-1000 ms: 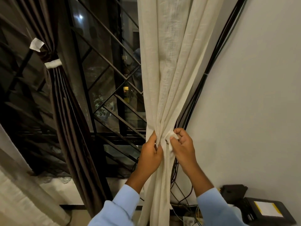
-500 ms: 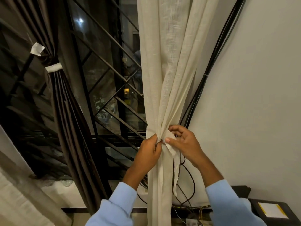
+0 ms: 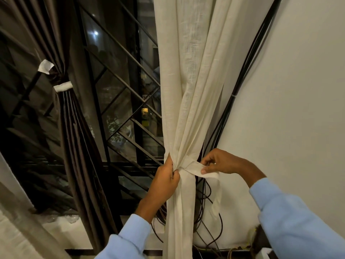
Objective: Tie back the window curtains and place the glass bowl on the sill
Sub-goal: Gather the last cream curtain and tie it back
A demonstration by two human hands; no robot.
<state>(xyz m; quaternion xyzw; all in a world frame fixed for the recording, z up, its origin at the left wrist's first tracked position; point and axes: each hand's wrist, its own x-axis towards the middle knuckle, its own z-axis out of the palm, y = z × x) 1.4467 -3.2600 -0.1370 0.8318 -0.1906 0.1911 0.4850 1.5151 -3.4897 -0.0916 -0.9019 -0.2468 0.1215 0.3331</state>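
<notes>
A cream curtain (image 3: 188,75) hangs in the middle, gathered at waist height. My left hand (image 3: 166,179) grips the gathered folds from the left. My right hand (image 3: 219,163) pinches a cream tie strip (image 3: 196,168) and holds it out to the right of the gather; the strip's loose end hangs down below the hand. At the left a dark brown curtain (image 3: 74,139) is bound with a white tie (image 3: 62,86). Something clear and shiny, perhaps the glass bowl (image 3: 61,218), lies on the white sill (image 3: 61,232) at lower left, too indistinct to be sure.
Behind the curtains is a dark window with a diagonal metal grille (image 3: 128,101). Black cables (image 3: 248,68) run down the white wall (image 3: 289,90) at the right and loop behind the cream curtain. A grey curtain edge (image 3: 22,217) crosses the lower left corner.
My right hand has moved away to the right from the gather, drawing the tie strip out sideways. My left hand stays gripping the curtain folds.
</notes>
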